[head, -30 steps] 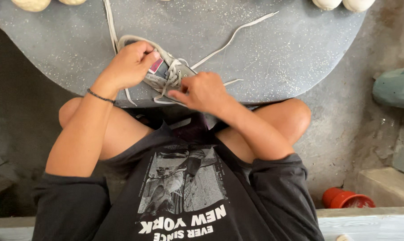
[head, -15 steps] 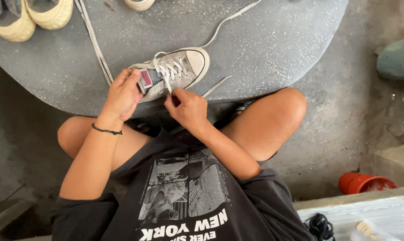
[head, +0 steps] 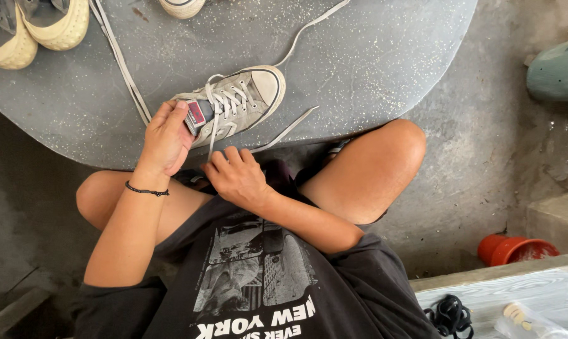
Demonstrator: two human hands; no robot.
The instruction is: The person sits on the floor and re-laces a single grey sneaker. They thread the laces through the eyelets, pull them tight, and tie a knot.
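left hand point(head: 166, 139): i grip the sneaker point(head: 234, 103) heel at the tabletop's point(head: 372, 56) near edge
right hand point(head: 235, 177): i pinch its lace point(head: 212, 129)

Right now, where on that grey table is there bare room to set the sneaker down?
Free: the table right of the grey sneaker, past its loose lace. Crowded: the left, with the yellow-soled shoes, a flat lace, left hand and right hand.

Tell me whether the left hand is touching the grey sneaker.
Touching. The head view shows the left hand gripping the grey sneaker at its heel and tongue.
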